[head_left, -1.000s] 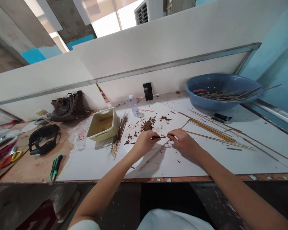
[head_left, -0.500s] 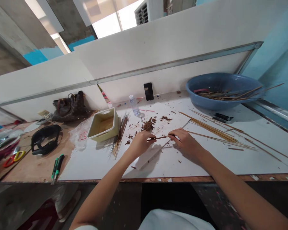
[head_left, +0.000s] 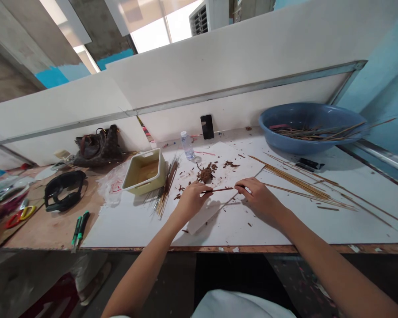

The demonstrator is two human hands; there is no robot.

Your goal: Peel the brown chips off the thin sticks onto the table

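A: Head view: what's in hand?

B: A slim dark-brown wooden stick (head_left: 219, 190), pinched at one end by the left hand (head_left: 192, 201) and at the other by the right hand (head_left: 260, 198). The hands stand apart, both clamped on it, above a white flat board (head_left: 172, 234).

A: Which step does that look like?

B: One stick being worked by hand, I'd judge, with crumbled brown wood shavings (head_left: 205, 174) just beyond it.

A: And the next move?

B: It seems to call for a steady two-handed pinch. Pale thin wooden skewers (head_left: 295, 181) lie to the right, near a round blue plastic basin (head_left: 305, 148).
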